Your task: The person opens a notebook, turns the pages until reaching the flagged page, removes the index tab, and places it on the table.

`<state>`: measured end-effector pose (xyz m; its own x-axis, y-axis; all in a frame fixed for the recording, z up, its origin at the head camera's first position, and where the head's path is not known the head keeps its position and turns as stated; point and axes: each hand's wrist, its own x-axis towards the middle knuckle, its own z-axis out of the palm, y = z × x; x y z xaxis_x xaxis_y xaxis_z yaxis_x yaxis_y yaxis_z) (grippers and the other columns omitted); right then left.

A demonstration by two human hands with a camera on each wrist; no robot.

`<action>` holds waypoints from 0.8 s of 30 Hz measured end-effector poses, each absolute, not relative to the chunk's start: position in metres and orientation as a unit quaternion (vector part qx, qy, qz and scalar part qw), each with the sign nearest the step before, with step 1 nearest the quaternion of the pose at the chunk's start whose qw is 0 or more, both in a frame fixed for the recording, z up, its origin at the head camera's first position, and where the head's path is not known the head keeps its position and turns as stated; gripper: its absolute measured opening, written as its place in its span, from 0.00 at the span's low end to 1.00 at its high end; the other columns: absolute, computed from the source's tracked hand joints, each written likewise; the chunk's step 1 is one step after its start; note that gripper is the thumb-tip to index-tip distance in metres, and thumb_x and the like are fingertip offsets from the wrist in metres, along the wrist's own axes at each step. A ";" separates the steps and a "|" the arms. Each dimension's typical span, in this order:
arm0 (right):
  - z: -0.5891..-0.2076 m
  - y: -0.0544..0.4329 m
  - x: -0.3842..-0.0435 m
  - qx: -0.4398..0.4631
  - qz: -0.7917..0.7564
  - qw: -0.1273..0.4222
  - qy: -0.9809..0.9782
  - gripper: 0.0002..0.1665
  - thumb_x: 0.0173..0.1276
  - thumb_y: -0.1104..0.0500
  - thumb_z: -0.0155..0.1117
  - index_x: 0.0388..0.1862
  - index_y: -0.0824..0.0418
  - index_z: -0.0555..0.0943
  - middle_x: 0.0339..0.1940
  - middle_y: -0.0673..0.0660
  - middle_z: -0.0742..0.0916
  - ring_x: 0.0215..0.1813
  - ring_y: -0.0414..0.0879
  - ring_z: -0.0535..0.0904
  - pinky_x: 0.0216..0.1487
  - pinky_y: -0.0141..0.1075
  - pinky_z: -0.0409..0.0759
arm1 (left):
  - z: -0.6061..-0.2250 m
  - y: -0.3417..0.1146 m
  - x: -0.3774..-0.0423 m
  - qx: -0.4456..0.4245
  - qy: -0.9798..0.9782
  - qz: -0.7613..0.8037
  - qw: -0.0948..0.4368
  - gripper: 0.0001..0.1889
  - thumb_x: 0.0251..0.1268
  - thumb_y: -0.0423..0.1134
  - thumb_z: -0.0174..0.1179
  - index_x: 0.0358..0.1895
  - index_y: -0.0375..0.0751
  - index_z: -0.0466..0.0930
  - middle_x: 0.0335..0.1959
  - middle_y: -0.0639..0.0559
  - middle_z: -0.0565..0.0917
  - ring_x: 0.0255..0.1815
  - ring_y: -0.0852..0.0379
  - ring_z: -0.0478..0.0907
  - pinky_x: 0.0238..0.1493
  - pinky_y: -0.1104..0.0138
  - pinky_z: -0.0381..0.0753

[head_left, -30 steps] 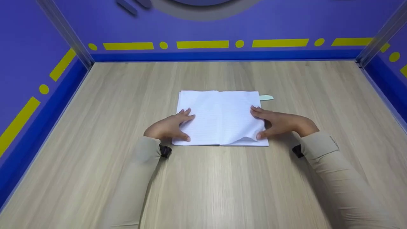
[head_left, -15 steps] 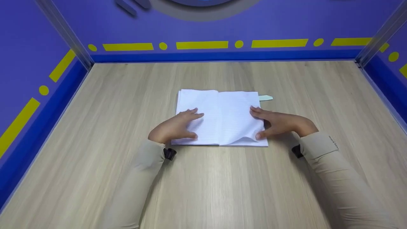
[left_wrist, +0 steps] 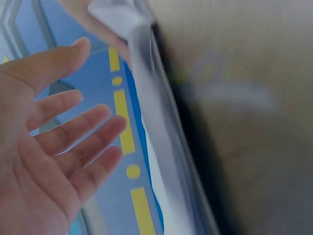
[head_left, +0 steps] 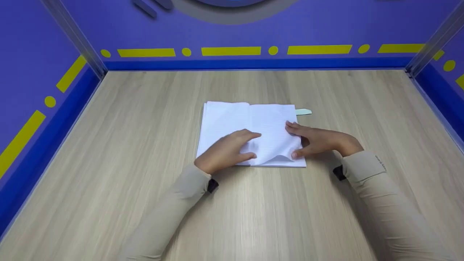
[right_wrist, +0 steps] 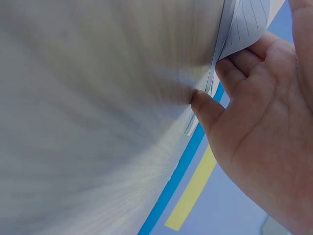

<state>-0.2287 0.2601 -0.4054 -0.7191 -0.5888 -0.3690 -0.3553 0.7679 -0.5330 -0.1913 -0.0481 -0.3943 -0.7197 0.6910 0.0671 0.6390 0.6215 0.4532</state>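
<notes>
An open notebook [head_left: 224, 119] with white ruled pages lies flat on the table. My left hand [head_left: 228, 150] is over the left page near the centre fold, its thumb and fingers spread apart. In the left wrist view the left palm [left_wrist: 44, 161] shows with nothing in it, beside the notebook's edge. My right hand [head_left: 319, 139] is at the right edge, pinching the right page [head_left: 277, 150], whose near corner curls up. The right wrist view shows the lifted page [right_wrist: 247, 29] over the fingers of that hand, with the little finger down at the table.
A pale green tab [head_left: 303, 111] sticks out from the notebook's far right side. The wood-grain table [head_left: 145, 108] is bounded by blue-purple panels [head_left: 232, 36] with yellow marks at the back and both sides.
My left hand has moved right, from the notebook's left edge across the left page to near the fold. My right hand and the curled page corner have stayed in place.
</notes>
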 end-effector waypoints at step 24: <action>-0.405 0.260 -0.228 -0.273 -0.207 0.259 0.903 0.59 0.61 0.37 0.65 0.77 0.63 0.46 0.80 0.60 0.47 0.80 0.58 0.39 0.76 0.56 0.47 | -0.399 0.012 -0.188 0.434 0.871 0.227 0.036 0.22 0.65 0.43 0.62 0.61 0.43 0.76 0.53 0.52 0.80 0.54 0.60 0.77 0.60 0.70 0.73</action>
<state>-0.2284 0.2596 -0.4051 -0.7167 -0.6008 -0.3540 -0.3862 0.7646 -0.5159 -0.1881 0.0122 -0.3992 -0.6207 0.7723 0.1352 0.7399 0.5199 0.4268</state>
